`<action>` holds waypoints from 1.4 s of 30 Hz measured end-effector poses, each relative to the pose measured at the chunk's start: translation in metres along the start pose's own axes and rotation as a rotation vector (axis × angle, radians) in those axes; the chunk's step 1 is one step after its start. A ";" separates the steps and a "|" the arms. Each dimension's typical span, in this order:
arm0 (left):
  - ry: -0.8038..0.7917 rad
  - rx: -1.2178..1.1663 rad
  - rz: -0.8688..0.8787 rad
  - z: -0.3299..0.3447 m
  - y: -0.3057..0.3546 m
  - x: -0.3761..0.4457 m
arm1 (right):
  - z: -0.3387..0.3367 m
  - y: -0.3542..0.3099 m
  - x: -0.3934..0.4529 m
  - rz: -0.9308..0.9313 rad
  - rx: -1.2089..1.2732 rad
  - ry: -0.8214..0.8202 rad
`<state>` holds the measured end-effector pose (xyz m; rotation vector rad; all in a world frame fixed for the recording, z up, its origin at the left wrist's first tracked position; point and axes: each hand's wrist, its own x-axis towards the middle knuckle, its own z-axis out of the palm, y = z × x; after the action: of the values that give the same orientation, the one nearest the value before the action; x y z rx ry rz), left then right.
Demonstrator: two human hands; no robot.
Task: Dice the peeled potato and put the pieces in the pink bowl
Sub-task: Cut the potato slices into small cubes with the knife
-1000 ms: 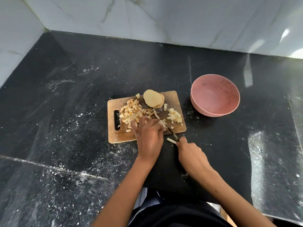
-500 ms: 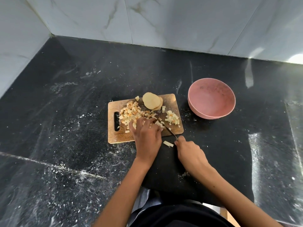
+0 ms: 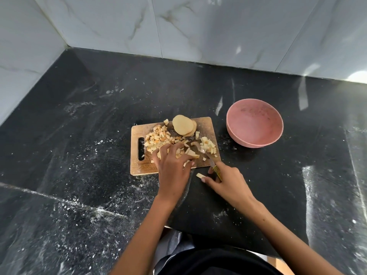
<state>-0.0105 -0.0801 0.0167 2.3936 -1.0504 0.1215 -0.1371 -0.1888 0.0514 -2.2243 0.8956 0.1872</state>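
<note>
A wooden cutting board [image 3: 142,167] lies on the black counter with a heap of diced potato [image 3: 156,138] at its left, a smaller heap [image 3: 208,145] at its right and stacked potato slices [image 3: 183,125] at the back. My left hand [image 3: 172,165] rests flat on potato pieces near the board's front, fingers spread. My right hand [image 3: 226,180] grips a small knife [image 3: 204,153] by its yellow handle, blade lying over the board. One potato piece [image 3: 199,176] lies on the counter by my right thumb. The pink bowl [image 3: 255,126] stands right of the board with nothing in it.
The black stone counter [image 3: 79,155] is dusted with white specks and ends at marble wall tiles [image 3: 178,26] at the back and left. The counter's front edge curves in near my body.
My left hand has flattened and spread over the pieces. My right hand has drawn back a little with the knife. The camera has tilted, showing more wall.
</note>
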 end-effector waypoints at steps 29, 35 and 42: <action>-0.091 -0.047 -0.067 0.006 0.009 0.007 | 0.003 0.006 -0.023 0.043 0.053 -0.070; -0.101 -0.062 -0.142 0.006 0.019 0.010 | 0.009 -0.006 -0.021 0.129 -0.011 -0.100; -0.073 -0.049 -0.154 0.009 0.023 0.008 | 0.015 -0.008 -0.026 0.181 -0.173 -0.148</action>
<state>-0.0224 -0.1030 0.0209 2.4398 -0.8869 -0.0462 -0.1492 -0.1607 0.0542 -2.2502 1.0313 0.5247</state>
